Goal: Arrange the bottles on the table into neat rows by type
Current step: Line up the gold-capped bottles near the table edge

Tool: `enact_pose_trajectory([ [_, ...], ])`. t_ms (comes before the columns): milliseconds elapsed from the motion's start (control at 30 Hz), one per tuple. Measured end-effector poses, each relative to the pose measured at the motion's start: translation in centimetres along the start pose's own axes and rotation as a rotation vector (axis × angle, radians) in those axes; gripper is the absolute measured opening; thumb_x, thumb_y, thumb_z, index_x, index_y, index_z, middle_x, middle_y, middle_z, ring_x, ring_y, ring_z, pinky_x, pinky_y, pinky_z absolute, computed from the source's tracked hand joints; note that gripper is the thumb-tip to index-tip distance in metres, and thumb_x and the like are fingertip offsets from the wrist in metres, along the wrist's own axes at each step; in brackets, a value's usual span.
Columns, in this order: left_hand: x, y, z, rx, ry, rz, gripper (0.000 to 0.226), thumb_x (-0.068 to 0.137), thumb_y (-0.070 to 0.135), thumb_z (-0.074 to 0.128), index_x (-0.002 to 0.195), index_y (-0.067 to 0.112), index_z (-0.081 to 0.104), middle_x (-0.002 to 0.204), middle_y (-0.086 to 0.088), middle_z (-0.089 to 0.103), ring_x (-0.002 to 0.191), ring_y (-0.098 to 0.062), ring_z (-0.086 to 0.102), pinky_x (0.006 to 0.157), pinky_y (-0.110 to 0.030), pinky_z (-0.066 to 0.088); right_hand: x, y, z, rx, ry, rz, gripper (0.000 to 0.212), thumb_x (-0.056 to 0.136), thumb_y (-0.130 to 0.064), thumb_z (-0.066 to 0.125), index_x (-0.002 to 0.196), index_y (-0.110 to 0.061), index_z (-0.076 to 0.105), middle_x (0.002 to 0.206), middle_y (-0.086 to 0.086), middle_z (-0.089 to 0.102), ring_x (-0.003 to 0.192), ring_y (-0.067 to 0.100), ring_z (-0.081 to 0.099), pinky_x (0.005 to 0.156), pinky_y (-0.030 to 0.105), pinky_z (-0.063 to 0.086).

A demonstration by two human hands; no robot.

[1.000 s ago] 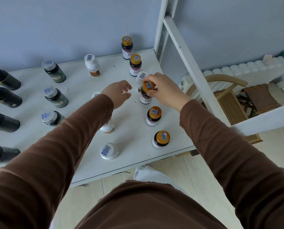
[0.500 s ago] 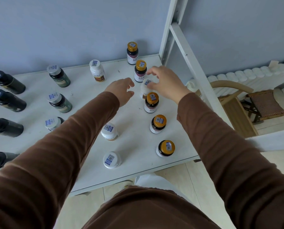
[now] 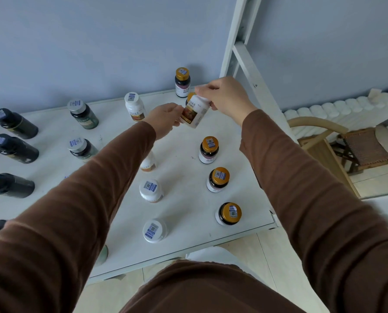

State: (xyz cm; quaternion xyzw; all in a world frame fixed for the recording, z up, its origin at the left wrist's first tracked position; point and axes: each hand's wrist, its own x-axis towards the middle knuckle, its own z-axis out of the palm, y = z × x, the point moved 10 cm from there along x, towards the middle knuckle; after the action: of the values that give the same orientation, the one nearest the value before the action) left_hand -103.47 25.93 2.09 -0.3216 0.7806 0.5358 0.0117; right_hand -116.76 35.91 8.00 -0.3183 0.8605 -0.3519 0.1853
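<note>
Hands (image 3: 224, 96) (image 3: 163, 119) are gripping 1 tilted white plastic bottle (image 3: 195, 111) — right is pinching the cap, left is steadying the base — uprighting it for the white row.

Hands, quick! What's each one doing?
Left hand: closed on the lower end of the tilted white bottle.
Right hand: closed on its top.

Five gold-capped brown bottles (image 3: 208, 150) showing, one mostly hidden behind the lifted bottle. Five white bottles (image 3: 134, 107), counting the one held in the air (image 3: 194, 112) (tilted, label out). Two green bottles with silver caps (image 3: 83, 114) in plain sight, with a sliver of a third under the sleeve. Four black bottles (image 3: 14, 124) down the left edge.
</note>
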Motion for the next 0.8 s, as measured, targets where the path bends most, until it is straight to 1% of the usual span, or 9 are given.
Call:
enact_pose_trajectory([
  [100, -0.3, 0.0, 0.3, -0.138, -0.047, -0.037, 0.031, 0.102, 0.032, 0.034, 0.107, 0.017, 0.061, 0.094, -0.002, 0.068, 0.096, -0.018, 0.059, 0.094, -0.036, 0.048, 0.1, 0.2, -0.6, 0.062, 0.037, 0.044, 0.054, 0.082, -0.053, 0.064, 0.088, 0.001, 0.071, 0.077, 0.017, 0.071, 0.058, 0.017, 0.061, 0.075, 0.046, 0.059],
  [233, -0.6, 0.0, 0.7, -0.176, -0.07, -0.063, 0.03, 0.103, 0.033, 0.035, 0.091, 0.026, 0.061, 0.088, 0.001, 0.068, 0.095, -0.018, 0.06, 0.095, -0.035, 0.049, 0.0, 0.3, -0.8, 0.046, 0.052, 0.069, 0.057, 0.08, -0.055, 0.064, 0.085, 0.001, 0.071, 0.073, 0.015, 0.072, 0.056, 0.017, 0.061, 0.076, 0.046, 0.059],
  [333, -0.5, -0.1, 0.8, -0.154, -0.079, -0.039, 0.028, 0.102, 0.032, 0.036, 0.095, 0.023, 0.062, 0.093, 0.0, 0.068, 0.097, -0.017, 0.06, 0.097, -0.036, 0.048, -0.1, 0.1, -0.8, 0.041, 0.033, 0.035, 0.052, 0.083, -0.053, 0.064, 0.087, -0.002, 0.072, 0.071, 0.008, 0.07, 0.059, 0.017, 0.062, 0.076, 0.045, 0.058],
  [400, -0.3, -0.1, 0.7, -0.081, -0.077, -0.002, 0.024, 0.1, 0.031, 0.042, 0.109, 0.016, 0.059, 0.105, -0.004, 0.067, 0.1, -0.017, 0.06, 0.098, -0.038, 0.048, -0.4, -0.7, -0.3, 0.036, -0.013, -0.046, 0.038, 0.087, -0.048, 0.064, 0.095, -0.012, 0.074, 0.081, -0.001, 0.071, 0.072, 0.016, 0.066, 0.079, 0.045, 0.058],
  [467, -0.2, -0.1, -0.1, 0.02, -0.049, 0.031, 0.025, 0.097, 0.027, 0.05, 0.117, 0.014, 0.055, 0.108, -0.005, 0.065, 0.097, -0.017, 0.06, 0.092, -0.035, 0.05, -1.1, -1.9, 0.4, 0.0, -0.057, -0.145, 0.029, 0.09, -0.04, 0.063, 0.109, -0.02, 0.072, 0.096, -0.007, 0.069, 0.087, 0.012, 0.065, 0.086, 0.041, 0.056],
  [567, -0.9, -0.1, -2.6, 0.157, 0.024, 0.088, 0.021, 0.092, 0.021, 0.055, 0.113, 0.016, 0.059, 0.102, -0.002, 0.064, 0.083, -0.013, 0.057, 0.073, -0.026, 0.048, -2.1, -3.9, 1.8, -0.06, -0.097, -0.258, 0.033, 0.09, -0.036, 0.064, 0.121, -0.023, 0.066, 0.112, -0.008, 0.068, 0.101, 0.009, 0.062, 0.09, 0.029, 0.05],
  [600, -1.2, -0.4, -3.7, 0.191, 0.051, 0.093, 0.02, 0.092, 0.018, 0.055, 0.11, 0.017, 0.062, 0.103, -0.002, 0.065, 0.085, -0.014, 0.058, 0.072, -0.025, 0.048, -2.4, -4.5, 2.5, -0.069, -0.113, -0.278, 0.036, 0.09, -0.036, 0.065, 0.124, -0.024, 0.064, 0.118, -0.009, 0.067, 0.104, 0.008, 0.061, 0.09, 0.026, 0.048],
  [700, -2.2, -1.8, -7.5, 0.273, 0.142, 0.072, 0.021, 0.089, 0.014, 0.054, 0.106, 0.017, 0.065, 0.108, -0.005, 0.068, 0.1, -0.021, 0.063, 0.088, -0.033, 0.051, -2.8, -6.8, 5.4, -0.114, -0.154, -0.342, 0.041, 0.089, -0.037, 0.065, 0.127, -0.024, 0.062, 0.123, -0.007, 0.064, 0.106, 0.009, 0.06, 0.087, 0.024, 0.045],
  [800, -3.3, -3.2, -10.3, 0.355, 0.211, 0.034, 0.021, 0.087, 0.016, 0.055, 0.105, 0.018, 0.065, 0.106, -0.003, 0.068, 0.1, -0.022, 0.062, 0.09, -0.035, 0.05, -2.8, -8.9, 8.6, -0.196, -0.183, -0.396, 0.04, 0.087, -0.035, 0.066, 0.124, -0.02, 0.062, 0.118, -0.001, 0.064, 0.103, 0.014, 0.059, 0.081, 0.025, 0.041],
])
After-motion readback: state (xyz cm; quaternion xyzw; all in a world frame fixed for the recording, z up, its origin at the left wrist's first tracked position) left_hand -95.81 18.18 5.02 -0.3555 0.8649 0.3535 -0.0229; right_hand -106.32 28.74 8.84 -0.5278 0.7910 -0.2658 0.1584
